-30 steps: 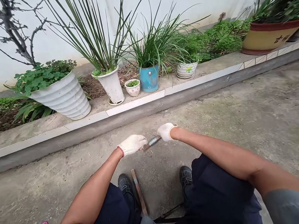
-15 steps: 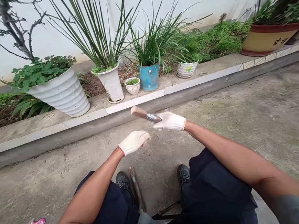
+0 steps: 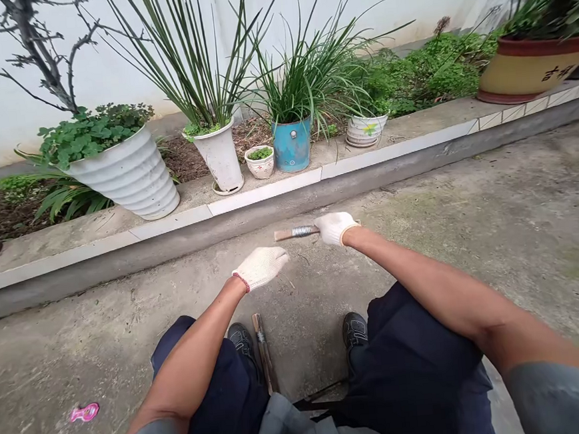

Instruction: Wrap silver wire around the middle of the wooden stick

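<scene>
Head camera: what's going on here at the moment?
A seated person in white knit gloves is working over a concrete yard. The right hand grips a wooden handle with a band of silver wire around it, held roughly level and pointing left. The left hand hovers just below and to the left of it, not touching, and appears empty. A second wooden stick lies on the ground between the shoes. Potted plants line the ledge ahead.
</scene>
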The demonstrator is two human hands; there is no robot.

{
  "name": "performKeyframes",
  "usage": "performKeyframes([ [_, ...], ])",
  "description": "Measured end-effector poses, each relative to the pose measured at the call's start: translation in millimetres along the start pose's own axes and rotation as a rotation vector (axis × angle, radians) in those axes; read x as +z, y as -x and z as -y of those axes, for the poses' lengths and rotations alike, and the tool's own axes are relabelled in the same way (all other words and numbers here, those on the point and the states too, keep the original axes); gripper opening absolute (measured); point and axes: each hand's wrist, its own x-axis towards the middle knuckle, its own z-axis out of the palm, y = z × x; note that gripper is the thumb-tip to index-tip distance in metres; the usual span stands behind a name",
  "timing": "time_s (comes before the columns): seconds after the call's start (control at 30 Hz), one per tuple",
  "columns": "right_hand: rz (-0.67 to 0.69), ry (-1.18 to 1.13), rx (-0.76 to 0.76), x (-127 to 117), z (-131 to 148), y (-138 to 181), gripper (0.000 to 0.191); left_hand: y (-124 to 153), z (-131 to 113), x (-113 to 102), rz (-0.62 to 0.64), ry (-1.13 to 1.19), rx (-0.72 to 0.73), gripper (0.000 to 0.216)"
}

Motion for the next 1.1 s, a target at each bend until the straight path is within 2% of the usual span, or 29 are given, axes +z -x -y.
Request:
performKeyframes([
  [0.1, 0.116, 0.078, -0.129, 14.0, 9.8, 9.5, 0.026, 0.2, 6.7, -1.1, -0.053, -0.085, 0.033, 0.044],
  [0.2, 0.208, 0.093, -0.382, 29.5, 19.7, 24.5, 0.016, 1.0, 11.7, -2.2, -0.051, -0.074, 0.037, 0.044],
  [0.27, 0.233, 0.023, -0.571, 34.3, 23.3, 36.4, 0.011, 2.2, 12.1, -2.1, -0.027, -0.046, 0.022, 0.044],
  [0.33, 0.252, -0.126, -0.673, 32.3, 23.7, 47.3, 0.011, 4.3, 9.3, 0.1, 0.008, -0.009, 0.008, 0.042],
  [0.43, 0.211, -0.387, -0.616, 21.5, 21.1, 55.6, 0.021, 9.7, -1.1, 9.0, 0.082, 0.067, -0.046, 0.036],
  [0.57, -0.023, -0.523, -0.393, 12.2, 20.9, 48.6, 0.03, 19.7, -19.6, 24.1, 0.112, 0.169, -0.08, 0.042],
  [0.67, -0.125, -0.387, -0.224, 13.7, 24.2, 37.6, 0.027, 25.1, -26.4, 29.1, 0.05, 0.163, -0.053, 0.045],
  [0.73, -0.119, -0.217, -0.117, 16.5, 26.8, 32.2, 0.027, 26.7, -25.1, 28.6, 0.03, 0.104, -0.046, 0.043],
  [0.8, -0.093, -0.055, -0.077, 19.4, 29.3, 30.6, 0.033, 27.0, -20.2, 26.0, 0.03, 0.033, -0.039, 0.041],
  [0.9, -0.046, 0.151, -0.161, 23.6, 32.3, 35.8, 0.031, 26.6, -10.1, 20.0, 0.009, -0.079, -0.003, 0.04],
  [0.97, 0.053, 0.231, -0.29, 25.4, 31.8, 43.2, 0.026, 26.5, -4.1, 15.9, -0.022, -0.125, 0.016, 0.04],
  [1.03, 0.175, 0.184, -0.463, 25.4, 27.5, 51.8, 0.022, 26.4, -0.3, 12.9, -0.046, -0.124, 0.015, 0.041],
  [1.1, 0.245, -0.006, -0.617, 22.9, 19.9, 59.8, 0.016, 26.4, 0.2, 12.2, -0.053, -0.074, 0.007, 0.041],
])
